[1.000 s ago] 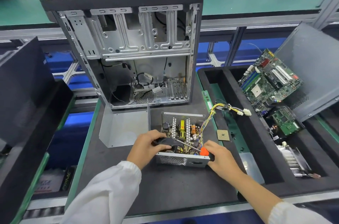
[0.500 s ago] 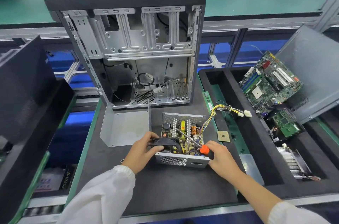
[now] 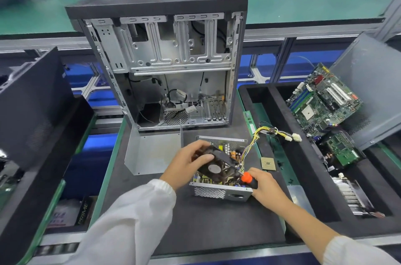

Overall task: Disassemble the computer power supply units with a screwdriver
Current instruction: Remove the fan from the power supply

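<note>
Fingers of the left hand are curling around the black cooling fan, thumb lying across its top face, and are holding it tilted above the circuit board of the opened power supply unit. Fingers of the right hand are wrapping the black grip of the screwdriver, whose orange collar is showing just beyond the thumb; its shaft is pointing into the unit near the fan's lower right corner, and the tip is hidden there. The unit is sitting lidless on the dark work mat, perforated steel wall facing the person, with its yellow and black cable bundle trailing off to the right onto the foam tray. A bent sheet-metal cover is lying just left of the unit. Behind both, an emptied tower case is standing upright with its side open. A processor chip is resting on the tray edge, near the right hand. Further right, a green motherboard is leaning in the tray, with a smaller circuit board below it.
</note>
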Demonstrator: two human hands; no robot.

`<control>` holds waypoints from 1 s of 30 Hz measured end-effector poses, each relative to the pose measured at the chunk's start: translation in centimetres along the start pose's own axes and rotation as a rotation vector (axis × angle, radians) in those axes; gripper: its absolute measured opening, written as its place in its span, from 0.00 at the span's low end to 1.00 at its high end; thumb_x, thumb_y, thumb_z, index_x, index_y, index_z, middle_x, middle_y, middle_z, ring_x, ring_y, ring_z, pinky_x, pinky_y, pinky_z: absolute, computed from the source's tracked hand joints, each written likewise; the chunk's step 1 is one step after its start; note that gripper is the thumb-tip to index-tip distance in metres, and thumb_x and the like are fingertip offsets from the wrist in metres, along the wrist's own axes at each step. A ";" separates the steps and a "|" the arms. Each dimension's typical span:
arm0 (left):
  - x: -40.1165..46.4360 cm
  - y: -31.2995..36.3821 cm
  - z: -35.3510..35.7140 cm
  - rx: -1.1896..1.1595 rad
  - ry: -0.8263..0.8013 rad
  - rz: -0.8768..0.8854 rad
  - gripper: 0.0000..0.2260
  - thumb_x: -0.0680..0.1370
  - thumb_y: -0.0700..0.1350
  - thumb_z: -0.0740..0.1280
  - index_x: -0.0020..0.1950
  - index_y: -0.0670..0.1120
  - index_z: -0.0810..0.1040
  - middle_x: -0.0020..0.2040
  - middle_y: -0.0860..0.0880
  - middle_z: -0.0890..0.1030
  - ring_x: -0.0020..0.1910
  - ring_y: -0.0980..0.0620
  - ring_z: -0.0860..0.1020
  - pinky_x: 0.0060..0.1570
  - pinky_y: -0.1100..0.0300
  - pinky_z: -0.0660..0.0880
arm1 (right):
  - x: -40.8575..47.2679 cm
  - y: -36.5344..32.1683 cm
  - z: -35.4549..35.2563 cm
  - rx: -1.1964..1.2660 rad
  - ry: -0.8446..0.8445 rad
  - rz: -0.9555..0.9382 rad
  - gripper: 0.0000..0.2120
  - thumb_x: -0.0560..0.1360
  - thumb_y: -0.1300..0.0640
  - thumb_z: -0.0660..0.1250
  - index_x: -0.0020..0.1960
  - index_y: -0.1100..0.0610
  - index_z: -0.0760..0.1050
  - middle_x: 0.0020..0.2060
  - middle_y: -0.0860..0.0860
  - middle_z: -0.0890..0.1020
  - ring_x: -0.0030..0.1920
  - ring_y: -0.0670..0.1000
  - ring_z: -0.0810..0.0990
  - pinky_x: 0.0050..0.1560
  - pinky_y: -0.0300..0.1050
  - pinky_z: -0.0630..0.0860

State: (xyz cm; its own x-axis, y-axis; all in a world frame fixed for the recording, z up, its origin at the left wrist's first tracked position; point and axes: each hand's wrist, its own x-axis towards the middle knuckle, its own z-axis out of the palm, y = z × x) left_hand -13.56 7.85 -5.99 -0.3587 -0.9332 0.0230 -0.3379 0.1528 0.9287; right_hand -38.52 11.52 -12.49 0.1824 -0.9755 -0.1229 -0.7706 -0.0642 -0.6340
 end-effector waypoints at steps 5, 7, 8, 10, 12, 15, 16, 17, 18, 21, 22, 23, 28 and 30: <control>-0.7 0.0 4.4 -0.095 0.285 0.023 0.05 0.83 0.47 0.59 0.53 0.57 0.72 0.46 0.57 0.81 0.48 0.56 0.79 0.49 0.60 0.75 | -0.3 -0.1 0.1 0.010 0.051 -0.003 0.14 0.69 0.63 0.73 0.37 0.47 0.71 0.36 0.46 0.74 0.40 0.52 0.74 0.42 0.49 0.70; -0.6 -0.2 5.3 -0.052 0.355 -0.016 0.05 0.84 0.49 0.55 0.52 0.54 0.70 0.43 0.57 0.81 0.44 0.56 0.78 0.45 0.59 0.74 | -0.3 0.0 0.1 0.012 0.035 0.010 0.11 0.69 0.64 0.71 0.40 0.50 0.74 0.37 0.47 0.75 0.42 0.53 0.75 0.43 0.50 0.70; -0.5 -0.2 5.6 -0.005 0.361 -0.042 0.05 0.84 0.50 0.54 0.52 0.54 0.68 0.42 0.56 0.81 0.43 0.54 0.79 0.45 0.55 0.74 | -0.2 0.0 0.1 0.017 0.024 0.009 0.11 0.70 0.65 0.71 0.40 0.50 0.74 0.37 0.47 0.74 0.42 0.53 0.75 0.42 0.50 0.70; -0.3 0.0 6.2 0.141 0.355 -0.080 0.06 0.83 0.54 0.51 0.51 0.55 0.64 0.42 0.52 0.81 0.43 0.47 0.79 0.45 0.48 0.74 | -0.2 0.0 0.0 0.023 0.006 0.006 0.09 0.70 0.63 0.72 0.39 0.52 0.74 0.37 0.49 0.74 0.42 0.54 0.75 0.42 0.51 0.71; 0.0 0.3 6.8 0.251 0.350 -0.110 0.06 0.83 0.56 0.49 0.50 0.56 0.61 0.42 0.51 0.80 0.42 0.43 0.78 0.44 0.48 0.74 | -0.1 -0.1 -0.1 0.015 -0.003 0.012 0.09 0.71 0.61 0.73 0.38 0.51 0.74 0.38 0.51 0.75 0.42 0.54 0.75 0.42 0.52 0.71; 0.3 0.4 7.4 0.293 0.367 -0.177 0.09 0.82 0.57 0.47 0.51 0.54 0.61 0.42 0.49 0.80 0.42 0.41 0.77 0.44 0.46 0.74 | 0.2 -0.3 -0.2 -0.011 0.003 0.024 0.17 0.71 0.62 0.71 0.33 0.47 0.67 0.34 0.48 0.72 0.39 0.55 0.74 0.39 0.52 0.69; 0.3 0.3 7.4 0.312 0.366 -0.189 0.10 0.82 0.58 0.47 0.51 0.54 0.60 0.42 0.48 0.80 0.42 0.40 0.77 0.44 0.46 0.75 | 0.2 -0.3 -0.3 -0.021 0.013 0.020 0.20 0.70 0.63 0.71 0.31 0.46 0.64 0.32 0.46 0.70 0.37 0.54 0.72 0.37 0.51 0.66; 0.3 0.2 7.5 0.333 0.360 -0.194 0.10 0.82 0.58 0.46 0.52 0.54 0.60 0.42 0.48 0.80 0.42 0.40 0.77 0.44 0.46 0.75 | 0.2 -0.3 -0.4 -0.039 0.023 0.018 0.22 0.70 0.64 0.70 0.30 0.45 0.61 0.30 0.45 0.67 0.36 0.53 0.70 0.36 0.50 0.63; 0.3 0.1 7.5 0.358 0.354 -0.195 0.10 0.81 0.58 0.46 0.52 0.54 0.59 0.42 0.48 0.80 0.42 0.39 0.77 0.43 0.46 0.75 | 0.2 -0.3 -0.4 -0.058 0.026 0.019 0.23 0.70 0.64 0.70 0.30 0.45 0.59 0.30 0.44 0.66 0.36 0.51 0.68 0.36 0.48 0.61; 0.3 0.3 7.7 0.418 0.349 -0.217 0.10 0.82 0.59 0.46 0.51 0.54 0.58 0.41 0.50 0.79 0.41 0.39 0.77 0.39 0.50 0.71 | 0.1 -0.3 -0.5 -0.092 0.015 0.036 0.22 0.70 0.63 0.70 0.31 0.45 0.59 0.30 0.45 0.67 0.37 0.50 0.68 0.37 0.48 0.61; 0.3 0.3 7.8 0.429 0.349 -0.230 0.10 0.82 0.59 0.46 0.51 0.54 0.58 0.41 0.50 0.78 0.42 0.39 0.77 0.39 0.51 0.70 | 0.1 -0.4 -0.5 -0.101 0.014 0.042 0.21 0.71 0.62 0.70 0.32 0.46 0.60 0.31 0.45 0.68 0.37 0.50 0.69 0.37 0.48 0.62; 0.4 0.4 7.8 0.434 0.350 -0.240 0.10 0.81 0.59 0.46 0.51 0.54 0.58 0.41 0.50 0.78 0.42 0.39 0.77 0.39 0.51 0.70 | 0.1 -0.4 -0.5 -0.106 0.015 0.052 0.20 0.71 0.61 0.70 0.32 0.47 0.61 0.33 0.46 0.69 0.38 0.50 0.69 0.38 0.49 0.64; 0.5 0.4 7.9 0.412 0.365 -0.245 0.09 0.81 0.60 0.45 0.51 0.55 0.57 0.40 0.52 0.77 0.42 0.39 0.77 0.39 0.51 0.70 | 0.0 -0.2 0.0 0.005 0.035 0.102 0.17 0.71 0.60 0.71 0.33 0.48 0.66 0.33 0.46 0.73 0.39 0.52 0.72 0.38 0.49 0.67; 0.6 0.4 7.9 0.372 0.382 -0.261 0.09 0.81 0.59 0.45 0.52 0.56 0.58 0.41 0.51 0.78 0.42 0.39 0.77 0.40 0.50 0.71 | 0.1 0.1 0.1 0.079 0.046 0.129 0.09 0.72 0.60 0.72 0.36 0.56 0.73 0.35 0.52 0.78 0.40 0.53 0.74 0.41 0.50 0.70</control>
State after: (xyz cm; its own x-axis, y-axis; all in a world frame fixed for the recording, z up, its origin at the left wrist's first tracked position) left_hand -20.79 9.95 -8.56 0.0924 -0.9957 0.0071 -0.6800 -0.0579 0.7309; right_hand -38.52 11.48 -12.68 0.0556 -0.9833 -0.1735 -0.7351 0.0772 -0.6735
